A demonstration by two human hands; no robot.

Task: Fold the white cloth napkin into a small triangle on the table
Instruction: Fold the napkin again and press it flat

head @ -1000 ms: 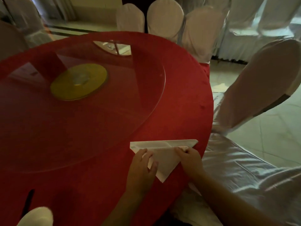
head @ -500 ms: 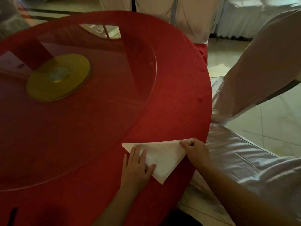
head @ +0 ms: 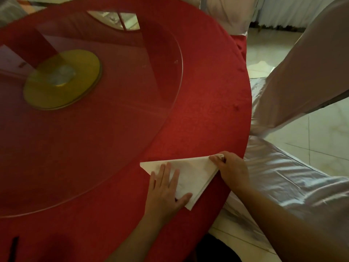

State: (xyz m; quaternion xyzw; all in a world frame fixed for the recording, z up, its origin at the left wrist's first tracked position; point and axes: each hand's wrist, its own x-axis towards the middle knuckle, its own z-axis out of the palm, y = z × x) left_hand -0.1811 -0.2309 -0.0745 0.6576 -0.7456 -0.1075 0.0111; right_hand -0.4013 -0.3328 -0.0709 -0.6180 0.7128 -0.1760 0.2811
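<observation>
The white cloth napkin (head: 194,173) lies folded as a triangle on the red tablecloth (head: 207,110), near the table's right front edge, with one tip pointing toward me. My left hand (head: 166,190) rests flat on its left half, fingers spread and pressing down. My right hand (head: 231,169) pinches the napkin's right corner between thumb and fingers at the table's edge.
A round glass turntable (head: 170,91) on a yellow disc base (head: 62,80) covers the table's middle, its rim just beyond the napkin. Chairs in white satin covers (head: 294,178) stand close on the right and at the back. A dark slim object (head: 14,246) lies bottom left.
The view has tilted down and closer. My left hand has flattened onto the napkin with fingers spread. My right hand has slid out to the right corner and pinched it.
</observation>
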